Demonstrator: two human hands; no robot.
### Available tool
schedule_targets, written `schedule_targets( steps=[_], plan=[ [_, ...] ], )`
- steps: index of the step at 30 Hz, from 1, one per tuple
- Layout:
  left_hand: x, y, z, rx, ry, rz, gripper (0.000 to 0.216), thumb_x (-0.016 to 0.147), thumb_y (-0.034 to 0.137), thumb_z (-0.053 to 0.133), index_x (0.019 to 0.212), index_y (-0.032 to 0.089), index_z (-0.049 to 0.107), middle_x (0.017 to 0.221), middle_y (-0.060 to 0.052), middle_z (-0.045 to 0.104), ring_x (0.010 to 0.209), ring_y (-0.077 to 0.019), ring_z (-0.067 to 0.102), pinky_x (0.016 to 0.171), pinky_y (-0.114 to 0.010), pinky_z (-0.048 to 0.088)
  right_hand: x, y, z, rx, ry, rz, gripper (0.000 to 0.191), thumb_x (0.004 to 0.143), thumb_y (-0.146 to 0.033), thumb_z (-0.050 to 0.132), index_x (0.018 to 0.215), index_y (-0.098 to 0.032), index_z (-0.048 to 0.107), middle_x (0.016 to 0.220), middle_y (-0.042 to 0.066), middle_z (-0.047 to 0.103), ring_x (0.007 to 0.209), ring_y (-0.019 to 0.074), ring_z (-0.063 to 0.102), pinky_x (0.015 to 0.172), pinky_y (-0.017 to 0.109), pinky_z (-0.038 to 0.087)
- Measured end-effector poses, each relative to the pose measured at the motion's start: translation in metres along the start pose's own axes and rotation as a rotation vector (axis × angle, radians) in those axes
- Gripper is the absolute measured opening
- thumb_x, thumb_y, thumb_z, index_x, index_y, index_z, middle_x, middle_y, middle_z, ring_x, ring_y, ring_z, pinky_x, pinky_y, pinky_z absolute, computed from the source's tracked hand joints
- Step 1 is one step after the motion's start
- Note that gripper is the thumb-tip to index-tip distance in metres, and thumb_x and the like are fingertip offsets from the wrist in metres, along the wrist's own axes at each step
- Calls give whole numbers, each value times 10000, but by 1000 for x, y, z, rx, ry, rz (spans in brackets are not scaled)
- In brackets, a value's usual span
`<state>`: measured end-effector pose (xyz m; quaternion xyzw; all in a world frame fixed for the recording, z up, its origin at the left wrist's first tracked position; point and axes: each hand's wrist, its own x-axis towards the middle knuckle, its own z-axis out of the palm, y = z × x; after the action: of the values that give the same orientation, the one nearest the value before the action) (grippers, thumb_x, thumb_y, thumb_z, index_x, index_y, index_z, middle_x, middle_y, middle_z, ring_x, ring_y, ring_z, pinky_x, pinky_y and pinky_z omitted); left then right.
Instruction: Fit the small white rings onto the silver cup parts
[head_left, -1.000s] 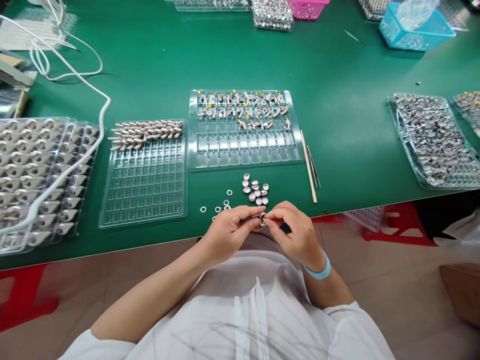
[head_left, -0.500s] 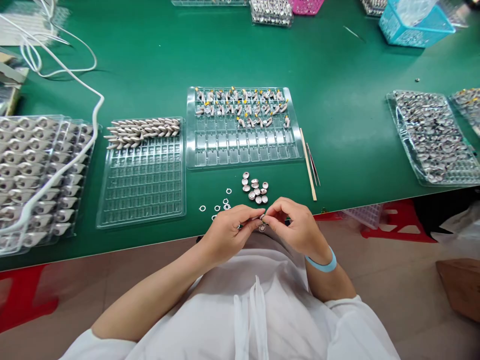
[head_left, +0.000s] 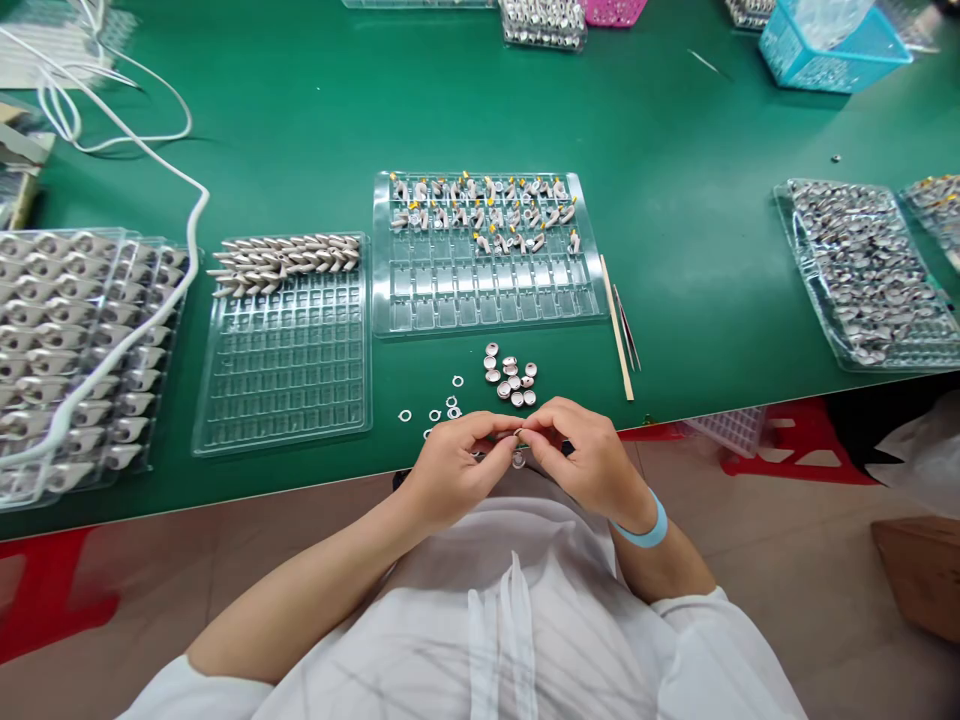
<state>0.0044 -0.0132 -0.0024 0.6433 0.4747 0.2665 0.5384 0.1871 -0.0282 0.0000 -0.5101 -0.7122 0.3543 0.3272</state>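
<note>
Fingertips [head_left: 501,447] of the left hand [head_left: 454,468] and right hand [head_left: 592,462] pinched narrowly together on one small silver cap [head_left: 518,459] at the near edge of the green table [head_left: 675,150]. Loose caps [head_left: 511,380] lay at twelve o'clock from it, thin rings [head_left: 439,412] at ten o'clock, a clear tray [head_left: 487,300] farther off at twelve.

Small round silvery cap [head_left: 517,458]: sits pinched between fingertips of left hand [head_left: 450,470] and right hand [head_left: 592,465]. Mostly covered by fingers; facing not discernible. Lies just on the near side of the loose cap cluster [head_left: 511,378], apart from it, roughly in line with its middle.
</note>
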Motion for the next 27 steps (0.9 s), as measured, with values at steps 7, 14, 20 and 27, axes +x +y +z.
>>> schedule_targets(
  steps=[7, 14, 20, 27],
  plan=[
    [2, -3, 6, -81, 70, -65, 220, 831, 185, 552, 959, 145, 727, 931, -58, 749, 781, -168, 688, 698, -238, 547, -2, -1, 14, 101, 108, 102, 75, 859, -149, 552, 823, -197, 597, 782, 4, 596, 671, 116, 549, 577, 236, 452],
    [0, 0, 7, -47, 112, -27, 225, 829, 189, 559, 962, 148, 736, 905, -50, 748, 737, -139, 680, 669, -199, 540, -1, -1, 24, 217, 153, 209, 76, 838, -163, 553, 771, -198, 541, 743, -13, 559, 644, 113, 523, 574, 237, 451],
    [-1, -2, 9, -110, 120, -38, 211, 828, 210, 584, 953, 147, 743, 899, -61, 746, 758, -155, 685, 673, -215, 543, 0, 0, 26, 327, 149, 247, 74, 821, -162, 555, 758, -194, 533, 740, -11, 556, 636, 116, 533, 539, 227, 439],
    [-2, -7, 14, -118, 180, -21, 189, 806, 196, 593, 895, 142, 751, 832, -67, 734, 720, -162, 674, 641, -229, 528, -2, 3, 31, 379, 161, 222, 102, 782, -122, 555, 732, -196, 507, 717, -24, 514, 623, 109, 492, 533, 225, 406]
  ],
)
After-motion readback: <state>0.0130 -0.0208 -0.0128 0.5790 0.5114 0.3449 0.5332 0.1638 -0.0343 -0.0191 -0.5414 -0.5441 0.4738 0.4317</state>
